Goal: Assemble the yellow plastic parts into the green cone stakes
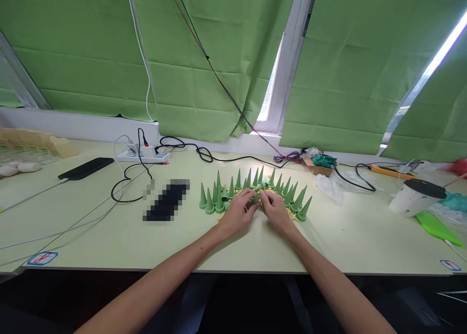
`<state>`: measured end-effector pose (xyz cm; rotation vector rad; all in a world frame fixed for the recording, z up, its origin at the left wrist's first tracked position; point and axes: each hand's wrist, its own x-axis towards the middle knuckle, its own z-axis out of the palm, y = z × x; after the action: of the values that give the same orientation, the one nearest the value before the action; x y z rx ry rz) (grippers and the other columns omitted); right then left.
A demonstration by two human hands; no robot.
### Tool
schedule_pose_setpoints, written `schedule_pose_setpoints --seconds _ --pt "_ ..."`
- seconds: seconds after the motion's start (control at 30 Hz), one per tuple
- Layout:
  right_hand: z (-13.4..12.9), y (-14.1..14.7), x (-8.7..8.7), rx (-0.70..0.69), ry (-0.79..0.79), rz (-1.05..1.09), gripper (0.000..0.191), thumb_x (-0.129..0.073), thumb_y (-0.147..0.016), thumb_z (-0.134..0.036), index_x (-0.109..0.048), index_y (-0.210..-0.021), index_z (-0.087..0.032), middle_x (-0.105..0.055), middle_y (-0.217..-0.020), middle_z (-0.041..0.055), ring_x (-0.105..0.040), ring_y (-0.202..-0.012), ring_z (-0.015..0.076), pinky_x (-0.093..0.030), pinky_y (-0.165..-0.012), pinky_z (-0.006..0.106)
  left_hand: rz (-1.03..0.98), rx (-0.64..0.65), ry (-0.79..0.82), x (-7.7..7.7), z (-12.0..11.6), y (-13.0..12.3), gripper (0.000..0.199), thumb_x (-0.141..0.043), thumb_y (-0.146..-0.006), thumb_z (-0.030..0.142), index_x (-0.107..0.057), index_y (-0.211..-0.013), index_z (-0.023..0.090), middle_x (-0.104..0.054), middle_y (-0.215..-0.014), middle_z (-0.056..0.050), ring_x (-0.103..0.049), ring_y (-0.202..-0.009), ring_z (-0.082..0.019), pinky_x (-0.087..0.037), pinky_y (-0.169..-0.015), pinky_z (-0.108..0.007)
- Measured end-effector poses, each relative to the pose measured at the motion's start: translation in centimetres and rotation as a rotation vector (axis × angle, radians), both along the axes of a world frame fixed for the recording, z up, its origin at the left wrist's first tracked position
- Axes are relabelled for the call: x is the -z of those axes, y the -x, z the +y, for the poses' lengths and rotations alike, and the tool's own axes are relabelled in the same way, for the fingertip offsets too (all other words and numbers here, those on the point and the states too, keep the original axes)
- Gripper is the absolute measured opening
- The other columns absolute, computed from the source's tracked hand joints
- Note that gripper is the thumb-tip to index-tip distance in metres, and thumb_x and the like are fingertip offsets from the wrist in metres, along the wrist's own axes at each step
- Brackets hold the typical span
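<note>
Many green cones stand upright in a wide cluster on the pale table, with small yellow pieces scattered among their bases. At the middle of the cluster, my left hand is closed around a green cone, its fingers bent. Just to the right, my right hand is closed too, thumb and fingertips pinched near the same cone. What those fingertips hold is too small to make out. More cones stand to the right of my right hand.
A blurred dark phone lies left of the cones, near black cables and a power strip. On the right are a plastic bag, a small cardboard box, a lidded cup and a bright green case.
</note>
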<state>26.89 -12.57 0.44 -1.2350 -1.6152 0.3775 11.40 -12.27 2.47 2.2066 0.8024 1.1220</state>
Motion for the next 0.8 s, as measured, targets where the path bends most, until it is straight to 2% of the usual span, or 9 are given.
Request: schedule_pose_setpoints --seconds 0.1,0.3,0.63,0.8 --pt "-0.07 0.05 -0.11 -0.023 0.021 0.021 0.046 -0.038 -0.095 -0.047 -0.035 -0.058 -0.02 -0.036 -0.051 -0.0038 -0.033 -0.052 0.0112 -0.026 -0.052 0.027 -0.011 -0.022 -0.002 0.1 0.07 0.04 0.02 -0.047 -0.092 0.027 -0.064 -0.101 0.021 -0.056 -0.108 -0.007 -0.05 -0.066 -0.012 -0.043 -0.061 -0.026" --pt "0.12 0.0 0.07 -0.053 0.055 0.063 0.049 -0.038 -0.095 -0.049 -0.036 -0.056 -0.02 -0.038 -0.048 -0.0032 -0.034 -0.049 0.0113 -0.026 -0.05 0.027 0.015 -0.03 -0.036 0.59 0.3 0.15 0.024 -0.046 -0.093 0.028 -0.065 -0.107 0.025 -0.053 -0.114 -0.006 -0.047 -0.056 -0.007 -0.044 -0.059 -0.025" --pt "-0.07 -0.09 -0.14 -0.027 0.039 0.142 0.046 -0.039 -0.095 -0.051 -0.035 -0.061 -0.02 -0.035 -0.053 -0.004 -0.032 -0.05 0.0107 -0.027 -0.049 0.026 0.027 -0.068 -0.034 0.71 0.35 0.25 0.032 -0.044 -0.09 0.017 -0.055 -0.118 0.026 -0.045 -0.125 -0.008 -0.05 -0.06 -0.007 -0.046 -0.064 -0.026" --pt "-0.11 -0.16 -0.07 -0.015 0.039 0.229 0.045 -0.039 -0.094 -0.054 -0.037 -0.064 -0.021 -0.035 -0.054 -0.0042 -0.033 -0.049 0.0109 -0.027 -0.047 0.025 -0.117 -0.116 0.111 0.7 0.39 0.18 0.025 -0.049 -0.091 0.035 -0.05 -0.112 0.022 -0.052 -0.115 -0.008 -0.053 -0.061 -0.008 -0.046 -0.055 -0.024"
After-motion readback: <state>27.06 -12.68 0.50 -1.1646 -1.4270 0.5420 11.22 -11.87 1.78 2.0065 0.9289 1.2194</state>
